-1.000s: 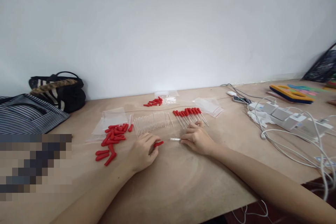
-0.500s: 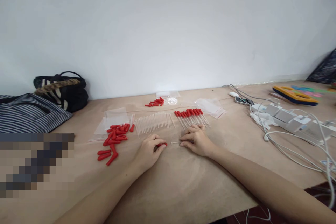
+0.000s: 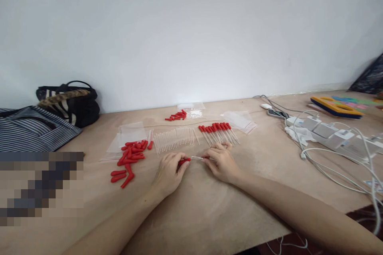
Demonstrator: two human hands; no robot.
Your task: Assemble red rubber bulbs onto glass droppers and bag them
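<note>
Okay, head view: left hand's (image 3: 171, 170) fingers clamped on a red dropper bulb (image 3: 184, 161), right hand's (image 3: 222, 162) fingers pinching a clear pipette tube (image 3: 196, 157), end at bulb mouth; can't tell if touching. Far side tight: tube row (image 3: 175, 139), red-bulb droppers (image 3: 220, 128). Room's nearside, desk (image 3: 203, 211) open to front edge.

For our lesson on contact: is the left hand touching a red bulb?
Touching: the head view shows the left hand pinching a red bulb, one end sticking out of the grip.
</note>
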